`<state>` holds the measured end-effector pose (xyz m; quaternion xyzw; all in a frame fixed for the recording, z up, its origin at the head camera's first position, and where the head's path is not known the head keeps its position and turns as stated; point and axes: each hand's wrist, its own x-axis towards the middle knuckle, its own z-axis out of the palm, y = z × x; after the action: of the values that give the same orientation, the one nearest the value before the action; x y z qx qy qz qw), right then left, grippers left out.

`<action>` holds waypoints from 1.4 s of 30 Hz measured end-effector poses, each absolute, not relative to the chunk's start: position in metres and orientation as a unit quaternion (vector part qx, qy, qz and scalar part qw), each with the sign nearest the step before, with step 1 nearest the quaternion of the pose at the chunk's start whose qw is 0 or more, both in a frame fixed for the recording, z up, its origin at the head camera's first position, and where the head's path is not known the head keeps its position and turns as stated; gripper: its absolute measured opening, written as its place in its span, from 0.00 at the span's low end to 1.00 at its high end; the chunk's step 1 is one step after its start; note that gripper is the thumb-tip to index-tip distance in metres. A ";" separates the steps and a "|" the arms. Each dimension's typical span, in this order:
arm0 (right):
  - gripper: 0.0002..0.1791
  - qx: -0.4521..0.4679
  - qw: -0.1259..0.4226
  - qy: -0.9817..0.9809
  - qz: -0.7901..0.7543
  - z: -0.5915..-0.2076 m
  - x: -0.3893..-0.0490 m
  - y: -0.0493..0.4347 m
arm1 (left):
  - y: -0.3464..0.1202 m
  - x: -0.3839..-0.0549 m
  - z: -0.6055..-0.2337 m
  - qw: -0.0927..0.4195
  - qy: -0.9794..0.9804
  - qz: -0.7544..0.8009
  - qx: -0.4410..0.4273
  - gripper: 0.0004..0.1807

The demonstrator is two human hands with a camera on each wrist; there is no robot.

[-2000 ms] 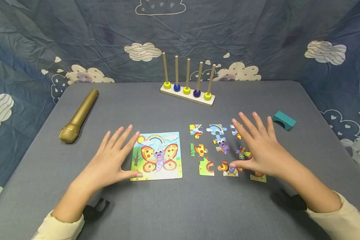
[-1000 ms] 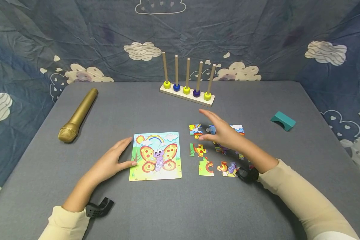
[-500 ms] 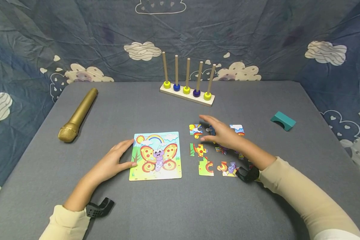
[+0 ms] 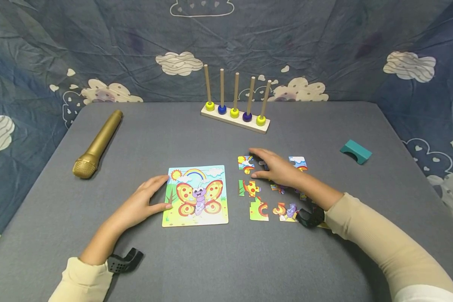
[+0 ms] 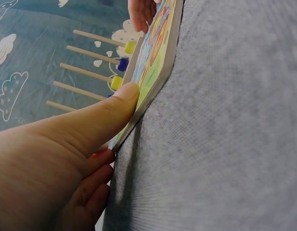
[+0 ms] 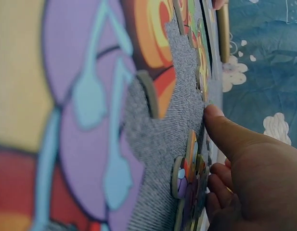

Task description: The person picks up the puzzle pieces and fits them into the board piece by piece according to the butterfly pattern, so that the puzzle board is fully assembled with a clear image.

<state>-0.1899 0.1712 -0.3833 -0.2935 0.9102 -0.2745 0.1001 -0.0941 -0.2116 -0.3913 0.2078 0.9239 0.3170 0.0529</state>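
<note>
Standing beyond puzzle pieces point(image 4: 256, 214), peg rack point(image 4: 234, 121)

The left fingers point(image 4: 154, 181) are at the left edge of the picture board point(image 4: 205, 197). The left thumb point(image 5: 125, 96) is on top of it. To their right, past the board, lie the puzzle pieces point(image 4: 251, 188). The right hand point(image 4: 281, 169) is over some. One piece is just left of the right fingers point(image 4: 262, 153), and another is to their right. The peg toy point(image 4: 230, 120) is farther back. The microphone point(image 4: 100, 142) is behind and left of the left fingers. The block point(image 4: 357, 150) is well right of the right fingers. Everything sits on the table point(image 4: 211, 260).
</note>
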 end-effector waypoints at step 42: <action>0.25 -0.374 -0.027 0.849 -0.372 -0.323 -0.141 0.099 | -0.215 -0.096 -0.397 0.040 0.920 0.325 0.217 0.39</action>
<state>-0.1409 0.0988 -0.3230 -0.3744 0.8490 -0.3718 -0.0273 -0.0957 -0.2147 -0.3968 0.2166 0.9197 0.3249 0.0402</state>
